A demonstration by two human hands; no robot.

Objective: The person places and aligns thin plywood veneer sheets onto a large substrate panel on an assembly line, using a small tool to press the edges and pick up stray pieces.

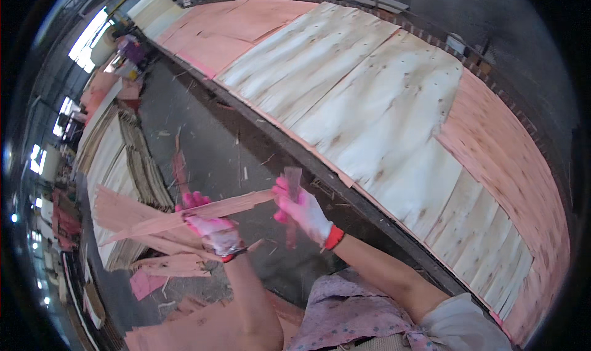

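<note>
One long pink veneer strip lies clamped in the left grip, a narrow strip in the right grip; even support beside each grip likely limits splitting.

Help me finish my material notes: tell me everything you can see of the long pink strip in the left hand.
The long pink strip is narrow and thin, and looks like wood veneer. Its edges are uneven and its left end tapers. It is held above the dark floor, sloping up toward the right in the picture, in front of other pink pieces. The left hand grips it partway along; its right end appears to meet the right hand, possibly gripped there too.
</note>
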